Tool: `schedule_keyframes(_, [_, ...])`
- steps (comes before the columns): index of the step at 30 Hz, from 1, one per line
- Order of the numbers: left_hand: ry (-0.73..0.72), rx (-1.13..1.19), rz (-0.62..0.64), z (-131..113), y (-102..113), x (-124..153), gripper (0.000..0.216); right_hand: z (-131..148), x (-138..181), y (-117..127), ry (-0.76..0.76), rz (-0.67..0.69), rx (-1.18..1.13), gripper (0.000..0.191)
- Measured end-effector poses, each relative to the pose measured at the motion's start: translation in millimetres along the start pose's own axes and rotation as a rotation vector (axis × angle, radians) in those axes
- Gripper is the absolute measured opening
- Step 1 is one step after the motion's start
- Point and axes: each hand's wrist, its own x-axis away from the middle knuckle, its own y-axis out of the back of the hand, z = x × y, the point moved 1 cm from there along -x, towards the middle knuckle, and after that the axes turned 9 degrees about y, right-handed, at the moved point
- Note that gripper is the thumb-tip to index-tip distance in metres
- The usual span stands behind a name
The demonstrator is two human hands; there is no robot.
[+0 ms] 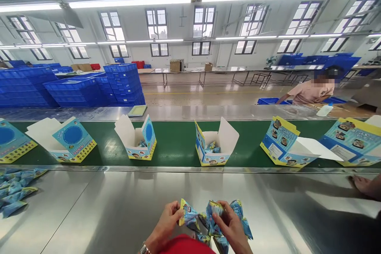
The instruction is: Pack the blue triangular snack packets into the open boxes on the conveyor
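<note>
Between thumb and fingers my left hand pinches a small blue and yellow packet by its edge. Just to the right, my right hand is closed on another such packet. Several more packets lie around and under my hands on the steel table. Beyond them, on the green belt, stands an open printed box with packets inside. A second open box, further left, also shows packets in it.
More open boxes stand along the green conveyor belt. A pile of packets lies at left. Another person's hand rests at the right edge. Across the belt are stacked blue crates and a co-worker.
</note>
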Motion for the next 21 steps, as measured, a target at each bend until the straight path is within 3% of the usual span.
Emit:
schedule_keyframes(4, [0.020, 0.017, 0.009, 8.2, -8.7, -6.9, 0.065, -3.3, 9.8, 1.0, -0.059, -0.010, -0.078, 0.073])
schedule_keyframes(7, [0.041, -0.061, -0.136, 18.3, -12.0, -14.3, 0.072, -1.7, 12.1, 4.9, -0.033, 0.000, 0.007, 0.072])
schedule_keyframes(10, [0.068, -0.030, -0.140, 26.8, -15.5, -20.0, 0.067, 0.7, 13.4, 12.6, -0.080, -0.008, -0.014, 0.077])
schedule_keyframes(14, [0.064, -0.036, -0.212, 30.9, -21.7, -25.3, 0.063, 3.3, 15.1, 20.4, -0.093, 0.108, -0.019, 0.072])
schedule_keyframes(17, [0.031, -0.019, -0.168, 33.8, -28.3, -32.7, 0.058, 5.7, 16.2, 20.0, -0.123, 0.148, -0.112, 0.076])
schedule_keyframes(21, [-0.004, -0.100, -0.201, 45.2, -33.8, -40.5, 0.057, 10.1, 19.3, 14.5, -0.128, 0.244, -0.093, 0.075])
